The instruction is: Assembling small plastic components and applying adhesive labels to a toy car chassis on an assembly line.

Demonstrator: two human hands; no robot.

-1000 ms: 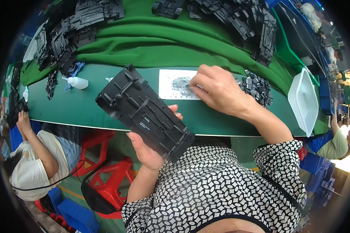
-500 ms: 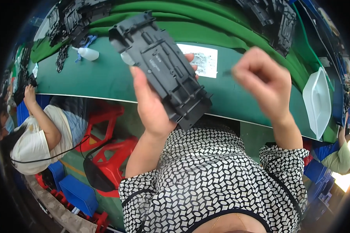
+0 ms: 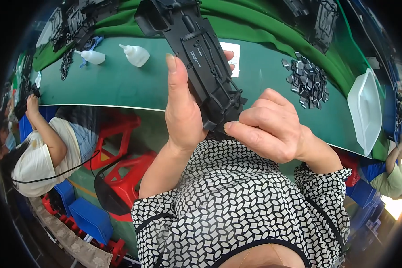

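A long black moulded plastic housing (image 3: 201,58), ribbed and hollowed, is held up over the table's front edge, tilted with its far end to the left. My left hand (image 3: 183,102) wraps it from the left and beneath; the thumb lies along its side and fingertips show past its right edge. My right hand (image 3: 272,125) is closed at the housing's near end, thumb and curled forefinger touching it. Whatever sits between those fingertips is hidden. To the right, a heap of small flat black pieces (image 3: 306,82) lies on the green table (image 3: 263,98).
Two white squeeze bottles, one nearer (image 3: 136,55) and one farther left (image 3: 94,56), are on the table. A white paper sheet (image 3: 235,49) lies behind the housing. At the right edge is a white tray (image 3: 365,114). Green cloth (image 3: 254,27) carries more black parts. Another person (image 3: 49,147) works at left.
My right hand has come left and down to the housing's near end, uncovering the heap of pieces. The housing has shifted slightly up and turned, showing the nearer bottle.
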